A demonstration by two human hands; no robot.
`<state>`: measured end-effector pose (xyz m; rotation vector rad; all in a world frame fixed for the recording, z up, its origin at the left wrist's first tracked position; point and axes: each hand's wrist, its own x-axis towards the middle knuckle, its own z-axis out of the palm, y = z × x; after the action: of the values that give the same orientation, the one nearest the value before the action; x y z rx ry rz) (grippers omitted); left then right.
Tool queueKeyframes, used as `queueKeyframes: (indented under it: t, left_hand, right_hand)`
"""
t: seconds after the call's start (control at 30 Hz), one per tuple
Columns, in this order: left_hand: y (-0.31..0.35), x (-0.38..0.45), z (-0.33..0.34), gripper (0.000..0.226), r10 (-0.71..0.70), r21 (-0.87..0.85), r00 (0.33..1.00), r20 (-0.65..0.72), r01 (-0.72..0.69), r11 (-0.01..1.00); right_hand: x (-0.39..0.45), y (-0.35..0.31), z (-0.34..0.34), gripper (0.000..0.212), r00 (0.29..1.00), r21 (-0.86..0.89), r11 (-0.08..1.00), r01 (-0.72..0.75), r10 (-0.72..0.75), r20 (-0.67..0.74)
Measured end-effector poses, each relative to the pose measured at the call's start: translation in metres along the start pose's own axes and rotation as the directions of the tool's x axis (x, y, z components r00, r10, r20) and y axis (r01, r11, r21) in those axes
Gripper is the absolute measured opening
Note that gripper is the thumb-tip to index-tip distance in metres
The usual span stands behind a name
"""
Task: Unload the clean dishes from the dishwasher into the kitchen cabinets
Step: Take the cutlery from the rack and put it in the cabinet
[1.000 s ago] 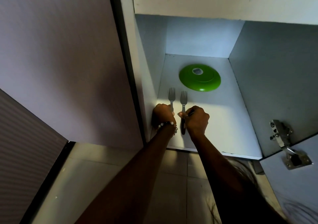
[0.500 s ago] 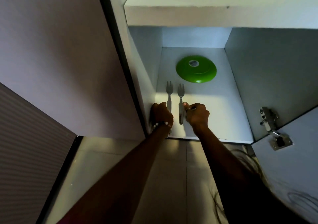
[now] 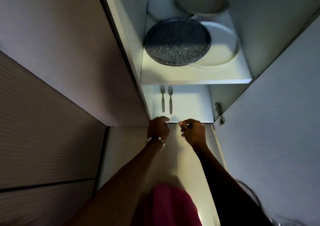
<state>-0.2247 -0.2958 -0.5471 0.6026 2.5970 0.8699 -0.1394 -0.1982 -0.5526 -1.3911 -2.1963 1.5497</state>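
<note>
Two metal forks lie side by side on the bottom shelf (image 3: 190,104) of the open cabinet, the left fork (image 3: 163,98) and the right fork (image 3: 170,100), tines pointing inward. My left hand (image 3: 158,127), with a bead bracelet at the wrist, hovers at the shelf's front edge with loosely curled fingers and holds nothing. My right hand (image 3: 192,132) is beside it, just outside the shelf, fingers loosely curled and empty. The green plate from before is hidden by the upper shelf.
On the upper shelf (image 3: 195,81) sit a dark speckled plate (image 3: 177,42), a white plate (image 3: 223,50) and more plates (image 3: 199,0) behind. An open cabinet door (image 3: 277,121) with a hinge (image 3: 219,112) stands at the right. A closed panel (image 3: 60,52) is on the left.
Both hands let go of the forks and pulled back out of the cabinet. The view tilted up, showing the upper shelf and hiding the green plate.
</note>
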Motion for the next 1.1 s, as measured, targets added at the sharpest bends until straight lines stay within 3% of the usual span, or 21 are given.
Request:
queueKeyframes:
  t: [0.07,0.13,0.37,0.53,0.77,0.87,1.1]
  left_hand:
    - [0.027,-0.032,-0.036,0.027,-0.012,0.006,0.999,0.044,0.012,1.0]
    - [0.056,-0.067,-0.068,0.028,-0.017,0.012,0.996,0.087,0.016,1.0]
    - [0.153,-0.182,-0.181,0.031,-0.012,-0.065,0.99,0.141,0.022,0.998]
    - [0.203,-0.247,-0.224,0.032,-0.007,-0.08,0.977,0.213,0.025,0.997]
    - [0.28,-0.343,-0.207,0.028,0.144,-0.097,0.917,0.371,-0.116,0.989]
    - [0.316,-0.383,-0.18,0.028,0.215,-0.093,0.875,0.433,-0.194,0.977]
    - [0.387,-0.459,-0.082,0.025,0.211,-0.083,0.789,0.577,-0.2,0.976]
  right_hand:
    - [-0.041,-0.025,-0.026,0.011,0.998,0.068,0.996,-0.06,0.06,-0.004]
    - [-0.082,-0.049,-0.051,0.021,0.996,0.137,0.987,-0.089,0.092,-0.018]
    - [-0.245,-0.145,-0.15,0.021,0.977,0.322,0.935,-0.148,0.19,-0.101]
    - [-0.347,-0.166,-0.216,0.015,0.951,0.392,0.9,-0.191,0.268,-0.153]
    - [-0.443,-0.135,-0.296,0.015,0.904,0.509,0.84,-0.189,0.352,-0.244]
    - [-0.468,-0.105,-0.337,0.027,0.866,0.523,0.825,-0.213,0.407,-0.29]
    - [-0.494,-0.014,-0.428,0.023,0.782,0.53,0.795,-0.295,0.52,-0.344]
